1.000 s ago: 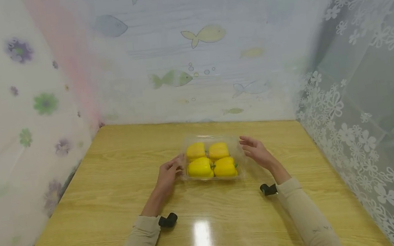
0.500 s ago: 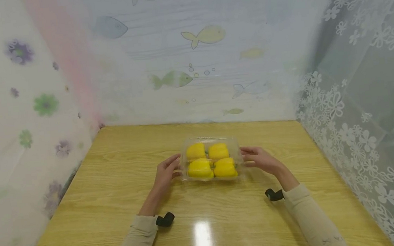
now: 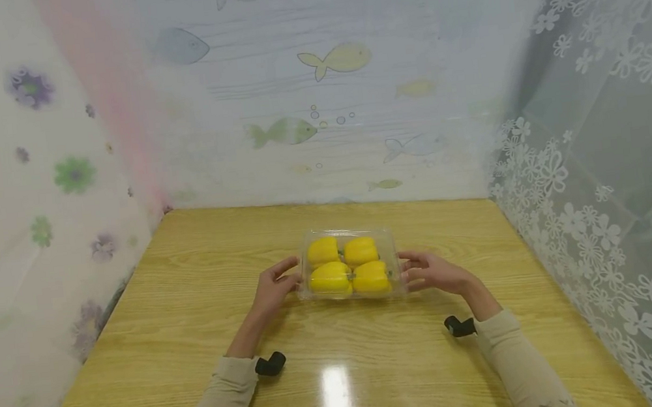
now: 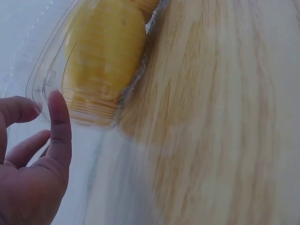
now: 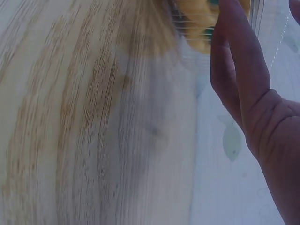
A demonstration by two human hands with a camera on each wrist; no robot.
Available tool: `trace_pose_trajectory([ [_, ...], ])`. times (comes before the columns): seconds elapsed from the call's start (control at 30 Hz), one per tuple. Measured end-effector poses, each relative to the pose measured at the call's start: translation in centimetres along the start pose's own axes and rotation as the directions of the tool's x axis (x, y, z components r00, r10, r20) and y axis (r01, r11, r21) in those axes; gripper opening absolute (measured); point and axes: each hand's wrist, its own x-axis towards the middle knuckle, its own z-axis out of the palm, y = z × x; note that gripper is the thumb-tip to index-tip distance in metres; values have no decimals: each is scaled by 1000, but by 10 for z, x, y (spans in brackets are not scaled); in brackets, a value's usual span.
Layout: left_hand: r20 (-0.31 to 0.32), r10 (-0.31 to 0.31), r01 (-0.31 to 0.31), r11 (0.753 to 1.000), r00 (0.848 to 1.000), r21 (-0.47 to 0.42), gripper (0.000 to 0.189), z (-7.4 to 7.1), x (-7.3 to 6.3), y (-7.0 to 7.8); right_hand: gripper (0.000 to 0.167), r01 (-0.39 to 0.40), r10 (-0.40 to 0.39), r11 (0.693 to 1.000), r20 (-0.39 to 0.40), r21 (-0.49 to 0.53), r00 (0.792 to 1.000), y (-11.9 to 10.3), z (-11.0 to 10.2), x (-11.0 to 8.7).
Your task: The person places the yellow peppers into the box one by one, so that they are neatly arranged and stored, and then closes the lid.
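A clear plastic clamshell box (image 3: 390,240) lies on the wooden table (image 3: 340,346), with several yellow bell peppers (image 3: 330,278) inside in two rows. At the box's left end, my left hand (image 3: 273,287) pinches the rim between thumb and finger; the left wrist view shows the thumb (image 4: 59,122) against the plastic. My right hand (image 3: 435,273) holds the opposite end, its fingertips at the rim. In the right wrist view the thumb (image 5: 243,56) overlaps the box's corner, while most of the other fingers are hidden or cut off.
A fish-print sheet (image 3: 341,58) hangs behind the table. Flower-print sheets stand at the left (image 3: 76,175) and right (image 3: 558,168) edges. Black camera mounts sit at the left wrist (image 3: 271,364) and the right wrist (image 3: 460,326).
My right hand has come down and towards me onto the box's right end. My left hand stays at the left end, shifting only slightly. The box has hardly moved.
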Motion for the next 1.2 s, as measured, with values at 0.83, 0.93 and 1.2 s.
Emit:
trace_pose_trajectory([
  [0.83,186,-69,23,971,980,238,59,-15,-8,7,79,-19,23,998,70,-54,997,-2,8,-5],
  [0.93,224,-115,59,968,968,242,62,-18,-10,8,82,-24,27,999,57,-42,998,-3,10,-5],
  [1.2,304,-121,74,984,945,160,68,-19,-16,3,81,-32,33,999,15,-9,999,-3,16,-7],
])
